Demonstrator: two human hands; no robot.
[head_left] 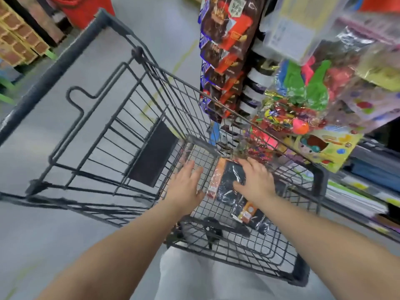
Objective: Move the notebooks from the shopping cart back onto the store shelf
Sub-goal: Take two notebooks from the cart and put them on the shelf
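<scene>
A black wire shopping cart (121, 118) fills the middle of the view. On its floor lie plastic-wrapped black notebooks with orange edges (225, 187), and another wrapped one (253, 215) lies nearer to me. My right hand (255, 180) rests on top of the far notebook pack, fingers spread and slightly bent over it. Beside the pack to the left, my left hand (186, 185) is down in the cart with straight fingers, holding nothing. The store shelf (357, 191) with stacked notebooks and paper stands to the right of the cart.
Hanging packs of balloons and party goods (303, 100) and snack packets (223, 50) crowd the rack right above the cart's right rim. Grey floor lies to the left, with a red bin (84, 9) and stacked cartons (19, 37) far off.
</scene>
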